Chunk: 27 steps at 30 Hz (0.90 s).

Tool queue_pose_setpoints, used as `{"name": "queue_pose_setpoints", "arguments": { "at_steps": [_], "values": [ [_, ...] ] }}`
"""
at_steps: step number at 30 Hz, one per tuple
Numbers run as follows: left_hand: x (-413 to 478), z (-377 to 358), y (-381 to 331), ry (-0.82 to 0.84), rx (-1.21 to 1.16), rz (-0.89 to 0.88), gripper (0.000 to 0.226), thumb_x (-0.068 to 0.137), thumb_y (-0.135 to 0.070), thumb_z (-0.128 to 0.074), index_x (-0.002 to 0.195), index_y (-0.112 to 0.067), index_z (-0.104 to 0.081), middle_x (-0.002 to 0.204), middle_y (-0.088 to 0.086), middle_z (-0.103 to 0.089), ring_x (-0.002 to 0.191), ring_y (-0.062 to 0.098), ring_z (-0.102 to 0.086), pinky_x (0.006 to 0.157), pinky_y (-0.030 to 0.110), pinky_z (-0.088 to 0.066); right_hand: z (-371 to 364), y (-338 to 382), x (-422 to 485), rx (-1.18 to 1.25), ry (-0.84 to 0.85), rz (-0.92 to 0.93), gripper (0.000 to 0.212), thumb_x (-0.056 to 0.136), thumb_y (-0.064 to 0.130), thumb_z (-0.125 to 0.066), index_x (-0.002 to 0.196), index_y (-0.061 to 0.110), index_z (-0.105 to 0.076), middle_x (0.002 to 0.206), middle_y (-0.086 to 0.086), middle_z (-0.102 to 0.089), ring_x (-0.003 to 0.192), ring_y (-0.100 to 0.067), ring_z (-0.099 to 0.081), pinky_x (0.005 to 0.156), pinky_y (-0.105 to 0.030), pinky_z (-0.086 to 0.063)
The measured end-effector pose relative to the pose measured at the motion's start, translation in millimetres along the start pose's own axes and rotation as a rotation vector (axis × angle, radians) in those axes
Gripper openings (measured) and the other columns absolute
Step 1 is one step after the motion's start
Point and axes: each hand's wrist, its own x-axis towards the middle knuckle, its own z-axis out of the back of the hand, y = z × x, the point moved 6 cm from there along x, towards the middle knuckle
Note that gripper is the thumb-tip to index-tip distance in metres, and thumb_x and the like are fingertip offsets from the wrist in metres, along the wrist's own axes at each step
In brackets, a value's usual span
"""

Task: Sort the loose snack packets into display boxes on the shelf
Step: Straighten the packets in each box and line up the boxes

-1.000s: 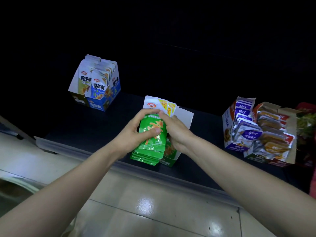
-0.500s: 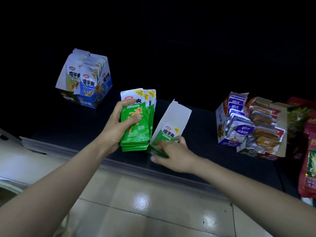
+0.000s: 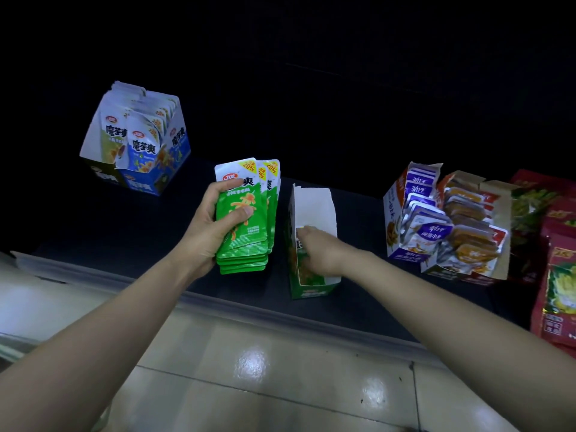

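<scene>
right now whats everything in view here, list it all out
green packets: a stack, green with white tops, held over the shelf's front
green box: one, green outside, white inside, middle of shelf
blue box: one, blue and white, full of packets, back left
purple box: one, white and purple, packets inside, right side of shelf
tan box: one, brown-orange packets inside, just right of the purple box
red bags: several, red, far right
shelf: one, dark
floor: pale tiles, below the shelf
left hand: grips the green packets
right hand: reaches into the green box; hold unclear
</scene>
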Motion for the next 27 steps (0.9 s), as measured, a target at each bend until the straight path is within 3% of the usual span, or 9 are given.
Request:
{"name": "queue_pose_setpoints", "arguments": {
  "at_steps": [2, 4, 7, 9, 11, 16, 19, 24, 27],
  "values": [
    [0, 1, 1, -0.01, -0.013, 0.002, 0.042, 0.086, -0.003, -0.062, 0.121, -0.025, -0.055, 0.106, 0.001, -0.069, 0.081, 0.014, -0.07, 0.061, 0.03, -0.057, -16, -1, 15, -0.044, 0.104, -0.105, 0.069, 0.087, -0.008, -0.049, 0.148, 0.008, -0.02, 0.158, -0.021, 0.002, 0.111, -0.04, -0.056, 0.08, -0.034, -0.049],
    [-1, 2, 2, -0.017, -0.025, 0.009, 0.042, 0.087, -0.002, -0.062, 0.121, -0.024, -0.055, 0.105, 0.0, -0.07, 0.08, 0.014, -0.07, 0.061, 0.029, -0.056, -23, -4, 28, -0.079, 0.109, -0.157, 0.086, 0.086, -0.009, -0.052, 0.154, 0.01, -0.003, 0.158, -0.022, 0.02, 0.124, -0.039, -0.049, 0.092, -0.035, -0.049],
    [-1, 5, 3, -0.014, -0.028, 0.011, 0.042, 0.085, -0.003, -0.063, 0.121, -0.025, -0.055, 0.102, -0.002, -0.071, 0.081, 0.014, -0.07, 0.061, 0.029, -0.056, -23, -6, 35, -0.137, 0.034, -0.153, 0.095, 0.084, -0.004, -0.06, 0.155, 0.012, 0.001, 0.159, -0.024, 0.003, 0.142, -0.038, -0.024, 0.109, -0.04, -0.037],
    [-1, 7, 3, -0.008, -0.027, 0.017, 0.044, 0.082, -0.007, -0.065, 0.121, -0.025, -0.056, 0.103, -0.001, -0.071, 0.082, 0.015, -0.07, 0.062, 0.029, -0.056, -22, -6, 34, -0.134, 0.019, -0.135, 0.089, 0.083, 0.003, -0.067, 0.152, 0.007, -0.011, 0.15, -0.021, -0.025, 0.135, -0.037, -0.032, 0.106, -0.039, -0.039],
    [-1, 8, 3, -0.007, -0.029, 0.018, 0.045, 0.079, -0.008, -0.066, 0.12, -0.026, -0.056, 0.104, -0.001, -0.071, 0.082, 0.015, -0.071, 0.062, 0.029, -0.057, -17, -5, 29, -0.111, -0.016, -0.11, 0.081, 0.08, 0.007, -0.073, 0.145, 0.005, -0.025, 0.135, -0.016, -0.038, 0.124, -0.035, -0.044, 0.097, -0.038, -0.043],
    [0, 6, 4, -0.009, -0.032, 0.017, 0.041, 0.086, -0.002, -0.061, 0.121, -0.024, -0.055, 0.103, 0.0, -0.07, 0.08, 0.014, -0.07, 0.061, 0.028, -0.057, -13, -2, 22, -0.116, -0.037, -0.088, 0.042, 0.082, -0.003, -0.066, 0.12, 0.003, -0.05, 0.129, -0.015, -0.038, 0.105, -0.036, -0.056, 0.075, -0.034, -0.041],
    [-1, 3, 3, 0.003, -0.03, 0.018, 0.043, 0.081, -0.006, -0.065, 0.119, -0.026, -0.056, 0.103, 0.0, -0.071, 0.081, 0.015, -0.07, 0.062, 0.029, -0.056, -12, -1, 20, -0.131, -0.063, -0.078, 0.029, 0.083, -0.007, -0.06, 0.103, 0.012, -0.051, 0.127, -0.016, -0.04, 0.102, -0.037, -0.057, 0.072, -0.035, -0.04],
    [-5, 1, -1, 0.007, -0.02, 0.014, 0.044, 0.081, -0.007, -0.066, 0.119, -0.026, -0.056, 0.106, 0.002, -0.07, 0.082, 0.016, -0.07, 0.062, 0.029, -0.057, -11, 0, 19, -0.151, -0.097, -0.103, 0.037, 0.087, -0.009, -0.05, 0.123, 0.001, -0.051, 0.131, -0.017, -0.04, 0.112, -0.036, -0.054, 0.082, -0.038, -0.043],
    [-8, 1, -3, 0.006, -0.014, 0.006, 0.041, 0.085, -0.003, -0.063, 0.118, -0.027, -0.056, 0.106, 0.001, -0.069, 0.082, 0.015, -0.07, 0.062, 0.029, -0.057, -16, -5, 18, -0.114, -0.043, -0.159, 0.05, 0.087, 0.003, -0.061, 0.132, 0.004, -0.038, 0.133, -0.017, -0.036, 0.109, -0.037, -0.055, 0.078, -0.039, -0.045]
  ]
}}
